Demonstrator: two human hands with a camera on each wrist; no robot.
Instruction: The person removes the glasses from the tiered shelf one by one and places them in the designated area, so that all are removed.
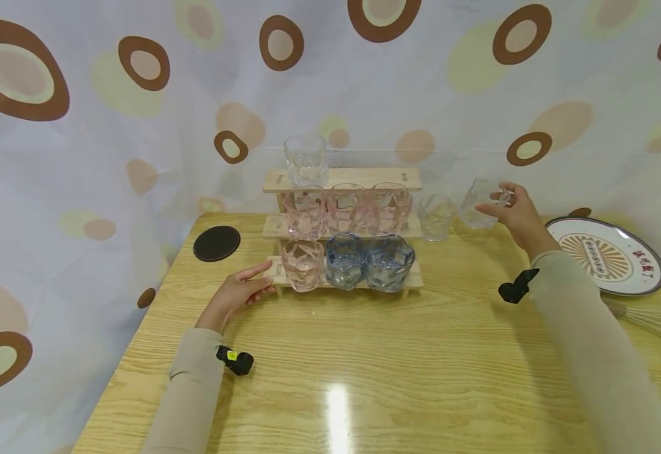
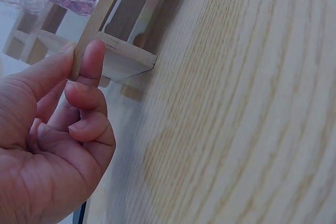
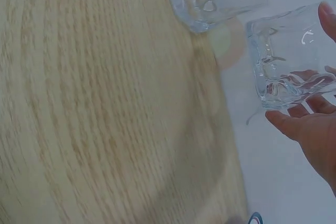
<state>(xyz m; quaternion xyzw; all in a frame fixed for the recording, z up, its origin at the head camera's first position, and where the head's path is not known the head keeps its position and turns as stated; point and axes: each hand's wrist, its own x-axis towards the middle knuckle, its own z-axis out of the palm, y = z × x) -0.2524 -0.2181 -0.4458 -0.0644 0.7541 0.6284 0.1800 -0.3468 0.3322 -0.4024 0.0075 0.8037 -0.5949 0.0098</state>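
A three-tier wooden rack [image 1: 367, 178] stands at the back of the table. My left hand [image 1: 238, 293] pinches the left end of its lowest shelf [image 2: 94, 22] between thumb and forefinger. Off the table to the right of the rack, my right hand [image 1: 520, 214] holds a clear glass [image 1: 476, 205], tilted, with fingers and thumb around it. Another clear glass [image 1: 435, 221] stands between that one and the rack. One clear glass [image 1: 306, 161] is on the top tier, three pink glasses [image 1: 347, 211] fill the middle, and a pink glass [image 1: 303, 268] and two blue glasses [image 1: 346, 261] line the bottom.
A black round disc [image 1: 217, 243] lies left of the rack. At the right, a white plate [image 1: 648, 287] with a dark rim and printed design sits near a whisk [image 1: 656, 318]. Patterned cloth [image 1: 364, 88] hangs right behind the wooden table [image 1: 319, 353].
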